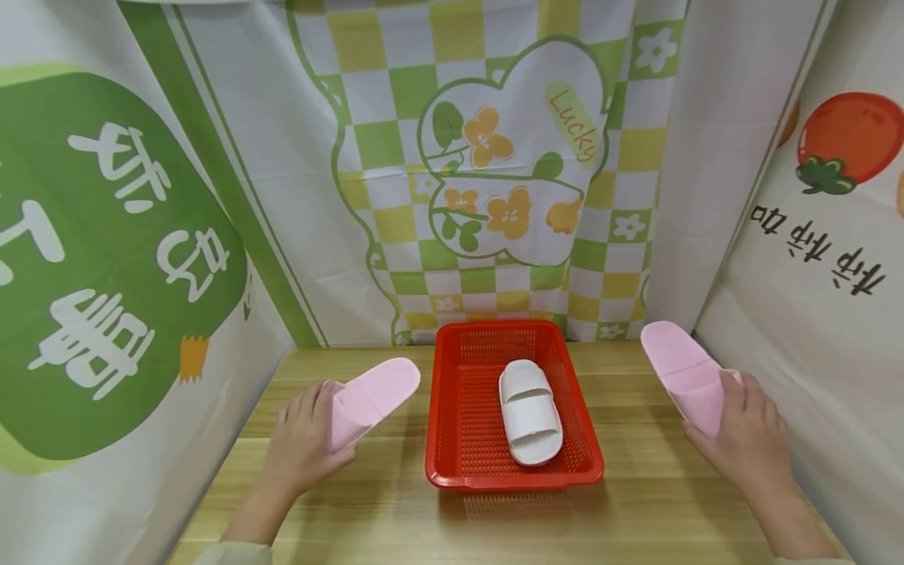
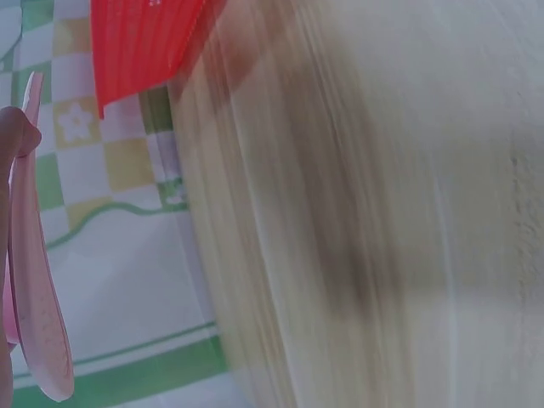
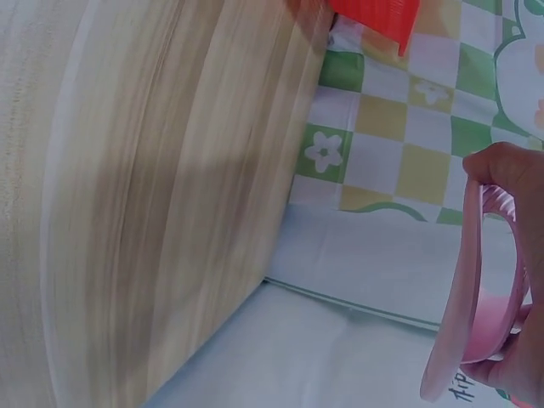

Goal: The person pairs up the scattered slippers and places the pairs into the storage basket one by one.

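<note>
The left hand (image 1: 307,435) grips a pink slipper (image 1: 387,391) over the desk (image 1: 374,518), left of the red basket (image 1: 515,480); the right hand (image 1: 750,435) grips a second pink slipper (image 1: 679,362) to its right. Inside the basket (toward its right side) lies a ribbed white slipper (image 1: 531,416).

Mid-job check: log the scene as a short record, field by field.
left hand: grips ribbed-strap pink slipper
right hand: grips second pink slipper
container: red rectangular perforated plastic basket, on wood-grain table between the hands
contents: white ribbed-strap footwear, right of basket's centre
placement: both pink slippers outside the basket
backdrop: green-yellow-white checked cloth
</note>
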The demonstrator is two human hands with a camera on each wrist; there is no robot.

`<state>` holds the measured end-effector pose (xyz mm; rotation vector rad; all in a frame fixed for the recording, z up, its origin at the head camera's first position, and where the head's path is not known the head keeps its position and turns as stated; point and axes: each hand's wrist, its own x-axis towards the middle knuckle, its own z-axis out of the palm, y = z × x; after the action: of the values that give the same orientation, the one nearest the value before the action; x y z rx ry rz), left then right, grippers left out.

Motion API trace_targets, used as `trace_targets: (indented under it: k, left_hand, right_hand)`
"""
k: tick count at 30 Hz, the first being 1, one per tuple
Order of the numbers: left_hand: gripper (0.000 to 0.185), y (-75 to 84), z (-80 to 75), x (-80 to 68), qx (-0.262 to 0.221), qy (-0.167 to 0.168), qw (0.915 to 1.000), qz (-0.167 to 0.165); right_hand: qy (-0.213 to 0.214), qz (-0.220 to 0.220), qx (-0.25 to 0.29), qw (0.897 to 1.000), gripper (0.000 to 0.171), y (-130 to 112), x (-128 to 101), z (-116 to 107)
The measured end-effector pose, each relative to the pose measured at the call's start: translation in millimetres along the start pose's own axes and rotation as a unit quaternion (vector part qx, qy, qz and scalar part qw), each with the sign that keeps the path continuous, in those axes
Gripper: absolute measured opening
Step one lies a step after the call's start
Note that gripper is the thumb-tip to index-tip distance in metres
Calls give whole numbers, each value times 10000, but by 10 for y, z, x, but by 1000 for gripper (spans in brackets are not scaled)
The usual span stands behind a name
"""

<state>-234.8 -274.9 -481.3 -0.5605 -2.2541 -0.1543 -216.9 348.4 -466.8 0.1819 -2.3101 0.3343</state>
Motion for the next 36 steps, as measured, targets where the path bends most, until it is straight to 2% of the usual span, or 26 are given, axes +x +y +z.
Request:
trace_targets:
  k: [14, 23, 29, 36]
  left_hand:
    - [93, 271, 52, 206, -287, -172, 9992, 206]
    - [88, 427, 124, 376, -424, -122, 9978, 491]
    - [89, 528, 137, 442, -363, -251, 9965, 716]
    - [89, 607, 144, 528, -422, -373, 9943, 908]
  right_hand:
    - [-10, -197, -197, 9996, 93, -61, 78, 6]
    - [187, -699, -209, 9972, 87, -142, 215, 18]
    - [277, -1071, -183, 9937, 86, -243, 330, 15]
    - [570, -1385, -10, 9887, 83, -382, 422, 12]
